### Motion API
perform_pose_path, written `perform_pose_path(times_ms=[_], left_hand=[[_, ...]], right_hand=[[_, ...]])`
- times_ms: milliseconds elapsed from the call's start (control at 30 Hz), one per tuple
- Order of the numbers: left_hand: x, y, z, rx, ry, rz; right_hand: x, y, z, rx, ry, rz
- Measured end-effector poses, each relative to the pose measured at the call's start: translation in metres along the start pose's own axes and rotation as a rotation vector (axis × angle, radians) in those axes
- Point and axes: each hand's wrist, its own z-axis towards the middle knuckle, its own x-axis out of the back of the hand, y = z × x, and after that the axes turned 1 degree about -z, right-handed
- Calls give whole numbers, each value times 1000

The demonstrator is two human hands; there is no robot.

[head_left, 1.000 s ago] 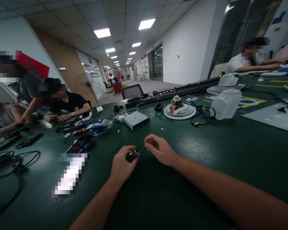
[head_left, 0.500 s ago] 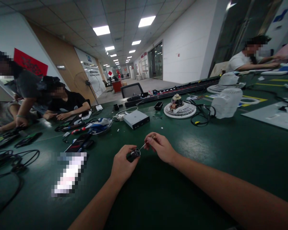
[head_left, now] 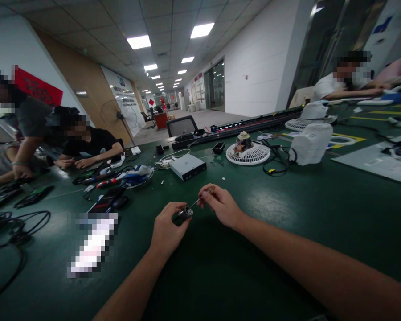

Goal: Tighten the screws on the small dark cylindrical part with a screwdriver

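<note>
My left hand [head_left: 167,225] is closed round a short black cylinder [head_left: 183,215], whose round metallic-rimmed end faces right; I cannot tell what kind of part it is. Between thumb and fingers, my right hand [head_left: 218,203] pinches a thin screwdriver [head_left: 195,202]. Its slim metal shaft points down and left to the rim of the cylinder's end. Whether the tip touches inside is too small to tell. Fingers hide most of the screwdriver's handle. Both hands are above the green table [head_left: 200,276].
Beyond my hands lie a silver disc drive [head_left: 188,166], a white fan grille with a motor [head_left: 247,152] and a white housing [head_left: 311,143]. A bright blurred-out panel [head_left: 94,247] and black cables [head_left: 15,227] are at left. People sit or stand at the table's left and far right.
The view has shifted slightly, and the scene sits a little further left. The cylinder's end has turned a bit more toward me. Both hands keep their grip.
</note>
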Motion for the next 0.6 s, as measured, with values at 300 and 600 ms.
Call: perform_pose_path(times_ms=[300, 600], left_hand=[[0, 3, -1, 13, -51, 3], [-1, -2, 1, 76, -60, 11]], right_hand=[[1, -6, -4, 91, -36, -256], [5, -24, -9, 368, 157, -690]])
